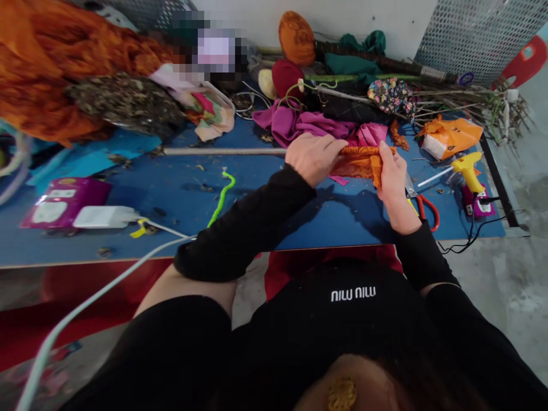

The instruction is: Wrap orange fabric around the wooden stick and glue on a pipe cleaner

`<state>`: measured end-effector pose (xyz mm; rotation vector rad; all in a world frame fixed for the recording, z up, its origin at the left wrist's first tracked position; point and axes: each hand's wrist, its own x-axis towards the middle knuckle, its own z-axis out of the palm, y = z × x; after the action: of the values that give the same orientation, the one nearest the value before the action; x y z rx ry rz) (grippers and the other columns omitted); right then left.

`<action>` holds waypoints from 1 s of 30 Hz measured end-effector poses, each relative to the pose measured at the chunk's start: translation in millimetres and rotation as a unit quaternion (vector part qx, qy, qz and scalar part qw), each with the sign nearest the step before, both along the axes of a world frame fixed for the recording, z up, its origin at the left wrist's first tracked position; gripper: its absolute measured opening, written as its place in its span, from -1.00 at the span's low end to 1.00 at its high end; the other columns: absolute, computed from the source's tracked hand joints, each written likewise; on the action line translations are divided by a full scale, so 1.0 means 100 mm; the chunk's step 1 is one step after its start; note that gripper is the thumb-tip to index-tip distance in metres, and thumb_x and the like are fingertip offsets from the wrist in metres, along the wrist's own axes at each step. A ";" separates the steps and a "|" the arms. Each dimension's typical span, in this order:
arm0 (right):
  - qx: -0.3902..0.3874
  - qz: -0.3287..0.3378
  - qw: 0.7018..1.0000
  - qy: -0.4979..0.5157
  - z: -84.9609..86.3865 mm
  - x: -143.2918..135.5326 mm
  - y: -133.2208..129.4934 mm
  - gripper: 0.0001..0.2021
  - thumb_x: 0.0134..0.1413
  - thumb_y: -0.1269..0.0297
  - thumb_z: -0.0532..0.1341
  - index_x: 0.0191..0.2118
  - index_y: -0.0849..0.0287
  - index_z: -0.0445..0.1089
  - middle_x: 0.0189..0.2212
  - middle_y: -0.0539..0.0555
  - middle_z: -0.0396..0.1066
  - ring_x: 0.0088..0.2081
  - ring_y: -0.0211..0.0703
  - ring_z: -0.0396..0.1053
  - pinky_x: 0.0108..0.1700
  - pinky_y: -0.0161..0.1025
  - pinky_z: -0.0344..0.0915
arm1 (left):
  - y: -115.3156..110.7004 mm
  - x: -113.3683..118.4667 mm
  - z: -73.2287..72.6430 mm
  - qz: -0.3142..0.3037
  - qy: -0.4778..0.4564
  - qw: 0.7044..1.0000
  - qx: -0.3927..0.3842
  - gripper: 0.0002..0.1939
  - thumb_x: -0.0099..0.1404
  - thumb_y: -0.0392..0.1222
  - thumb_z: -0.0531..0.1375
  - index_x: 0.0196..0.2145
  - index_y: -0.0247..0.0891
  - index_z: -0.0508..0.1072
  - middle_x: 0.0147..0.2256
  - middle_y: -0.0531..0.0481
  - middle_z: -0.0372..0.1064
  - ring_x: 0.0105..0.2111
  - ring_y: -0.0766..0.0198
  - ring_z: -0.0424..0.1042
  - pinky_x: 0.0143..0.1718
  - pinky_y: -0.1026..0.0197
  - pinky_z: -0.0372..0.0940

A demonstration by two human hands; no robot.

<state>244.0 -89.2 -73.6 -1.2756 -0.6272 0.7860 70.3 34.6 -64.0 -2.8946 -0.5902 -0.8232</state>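
Observation:
A thin pale stick point(222, 152) lies sideways over the blue table, its right part wrapped in orange patterned cloth point(357, 162). My left hand point(312, 157) is closed around the stick where the cloth begins. At the other end of the wrap, my right hand point(393, 171) pinches the orange cloth between thumb and fingers, and a loose flap hangs beside it. Magenta cloth point(295, 123) lies just behind my hands. Red-handled scissors point(429, 211) rest by my right wrist, partly hidden.
A yellow glue gun point(468, 170) and a purple power strip point(478, 202) with black cords sit at the right. Another purple socket block point(68, 202) with a white charger point(105, 217) stands left. A green pipe cleaner point(222, 197) lies mid-table. Fabric-covered balls and twigs point(458, 105) line the back.

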 end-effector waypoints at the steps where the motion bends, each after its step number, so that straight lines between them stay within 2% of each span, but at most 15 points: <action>1: 0.005 -0.015 1.000 0.000 0.00 0.01 0.00 -0.60 0.40 -0.08 0.19 -0.41 0.06 0.35 -0.57 -0.08 0.33 -0.41 -0.21 0.50 -0.36 -0.24 0.50 | 0.05 -0.05 0.03 -0.003 0.003 1.000 -0.021 -0.55 0.61 0.00 -0.01 0.07 -0.18 0.63 -0.21 -0.16 0.66 -0.27 0.05 0.58 -0.20 -0.01 0.32; 4: 0.002 -0.042 0.999 0.007 0.03 -0.02 0.00 -0.59 0.36 -0.08 0.26 -0.46 0.05 0.33 -0.61 -0.11 0.32 -0.50 -0.27 0.42 -0.41 -0.28 0.46 | 0.18 -0.21 0.11 -0.047 0.025 0.994 -0.099 -0.59 0.52 0.05 0.03 -0.01 -0.05 0.66 -0.29 -0.03 0.66 -0.32 0.12 0.53 -0.13 0.00 0.32; 7: 0.003 -0.035 0.999 0.014 0.06 -0.08 -0.01 -0.57 0.28 -0.11 0.32 -0.47 0.05 0.32 -0.63 -0.15 0.33 -0.56 -0.33 0.34 -0.46 -0.32 0.39 | 0.23 -0.28 0.17 -0.089 0.054 0.979 -0.178 -0.60 0.45 0.10 0.09 -0.07 -0.04 0.69 -0.39 0.00 0.62 -0.42 0.15 0.44 -0.20 0.03 0.32; 9: 0.009 -0.036 0.999 0.015 0.07 -0.09 -0.02 -0.55 0.23 -0.15 0.35 -0.48 0.04 0.29 -0.64 -0.17 0.31 -0.61 -0.37 0.26 -0.52 -0.35 0.31 | 0.25 -0.29 0.18 -0.094 0.061 0.966 -0.231 -0.57 0.41 0.11 0.14 -0.05 -0.12 0.72 -0.39 -0.05 0.62 -0.43 0.14 0.46 -0.26 0.06 0.31; 12: 0.007 -0.039 0.999 0.009 0.08 -0.10 -0.03 -0.54 0.18 -0.15 0.37 -0.50 0.04 0.27 -0.67 -0.20 0.27 -0.66 -0.40 0.17 -0.58 -0.36 0.19 | 0.26 -0.31 0.19 -0.068 0.080 0.949 -0.296 -0.54 0.38 0.14 0.20 -0.02 -0.17 0.73 -0.36 -0.08 0.65 -0.39 0.12 0.55 -0.30 0.12 0.32; 14: 0.009 -0.039 0.999 0.005 0.08 -0.11 -0.03 -0.55 0.17 -0.14 0.37 -0.51 0.05 0.29 -0.67 -0.19 0.27 -0.66 -0.40 0.15 -0.59 -0.36 0.17 | 0.24 -0.33 0.22 -0.039 0.079 0.956 -0.278 -0.51 0.37 0.21 0.25 0.00 -0.18 0.73 -0.30 -0.11 0.67 -0.32 0.07 0.59 -0.24 0.12 0.38; 16: 0.014 -0.042 0.999 -0.001 0.09 -0.12 -0.04 -0.55 0.15 -0.14 0.38 -0.52 0.05 0.30 -0.67 -0.18 0.27 -0.65 -0.39 0.15 -0.59 -0.35 0.16 | 0.17 -0.33 0.28 -0.019 0.024 0.975 -0.220 -0.42 0.39 0.29 0.29 0.11 -0.20 0.68 -0.14 -0.19 0.68 -0.14 -0.01 0.62 -0.07 0.07 0.44; 17: 0.017 -0.043 0.999 -0.005 0.09 -0.13 -0.05 -0.54 0.13 -0.15 0.39 -0.53 0.05 0.30 -0.66 -0.17 0.27 -0.64 -0.39 0.15 -0.59 -0.35 0.16 | 0.11 -0.30 0.30 -0.018 -0.020 0.982 -0.188 -0.37 0.42 0.31 0.27 0.18 -0.22 0.63 -0.03 -0.24 0.66 -0.02 -0.05 0.61 0.05 0.03 0.44; 19: 0.022 -0.041 0.999 -0.013 0.10 -0.15 -0.06 -0.52 0.10 -0.18 0.41 -0.54 0.06 0.31 -0.65 -0.16 0.29 -0.61 -0.37 0.17 -0.57 -0.34 0.20 | -0.03 -0.19 0.33 -0.031 -0.092 0.982 -0.162 -0.43 0.57 0.24 0.12 0.25 -0.21 0.56 0.11 -0.26 0.60 0.13 -0.02 0.56 0.20 -0.01 0.41; 21: 0.033 -0.037 0.999 -0.018 0.11 -0.16 -0.06 -0.51 0.07 -0.21 0.42 -0.53 0.06 0.33 -0.64 -0.15 0.31 -0.59 -0.35 0.21 -0.53 -0.33 0.27 | -0.18 -0.01 0.32 -0.079 -0.094 0.979 -0.162 -0.49 0.63 0.15 0.05 0.22 -0.22 0.57 0.09 -0.22 0.61 0.10 0.04 0.57 0.18 0.01 0.42; 23: 0.045 -0.040 0.998 -0.027 0.11 -0.15 -0.06 -0.51 0.06 -0.23 0.43 -0.52 0.06 0.34 -0.64 -0.16 0.31 -0.58 -0.35 0.22 -0.51 -0.33 0.30 | -0.30 0.18 0.26 -0.112 -0.097 0.974 -0.170 -0.58 0.61 0.06 0.12 0.13 -0.24 0.61 0.02 -0.21 0.63 0.02 0.08 0.60 0.10 0.08 0.46; 25: 0.054 -0.048 0.997 -0.034 0.11 -0.14 -0.06 -0.51 0.06 -0.23 0.42 -0.51 0.06 0.34 -0.63 -0.16 0.32 -0.58 -0.35 0.23 -0.50 -0.33 0.31 | -0.34 0.32 0.20 -0.112 -0.114 0.973 -0.169 -0.69 0.55 -0.08 0.19 0.04 -0.28 0.64 -0.01 -0.24 0.63 0.01 0.05 0.60 0.09 0.06 0.46; 27: 0.052 -0.042 0.997 -0.038 0.11 -0.13 -0.06 -0.52 0.06 -0.22 0.41 -0.50 0.06 0.34 -0.61 -0.14 0.34 -0.56 -0.34 0.28 -0.48 -0.33 0.34 | -0.33 0.37 0.17 -0.100 -0.122 0.970 -0.188 -0.75 0.47 -0.16 0.25 -0.02 -0.27 0.67 -0.05 -0.22 0.64 -0.02 0.05 0.60 0.06 0.05 0.47; 30: 0.030 -0.025 0.998 -0.045 0.10 -0.11 -0.05 -0.53 0.08 -0.24 0.37 -0.48 0.05 0.35 -0.58 -0.10 0.38 -0.53 -0.30 0.32 -0.45 -0.29 0.37 | -0.24 0.29 0.16 -0.080 -0.100 0.960 -0.248 -0.76 0.41 -0.14 0.29 -0.05 -0.20 0.71 -0.14 -0.11 0.69 -0.15 0.11 0.63 -0.06 0.12 0.45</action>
<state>232.9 -94.2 -63.9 -1.2729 -0.6843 0.6666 99.2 10.4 -47.8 -3.3722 -0.6711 -1.1450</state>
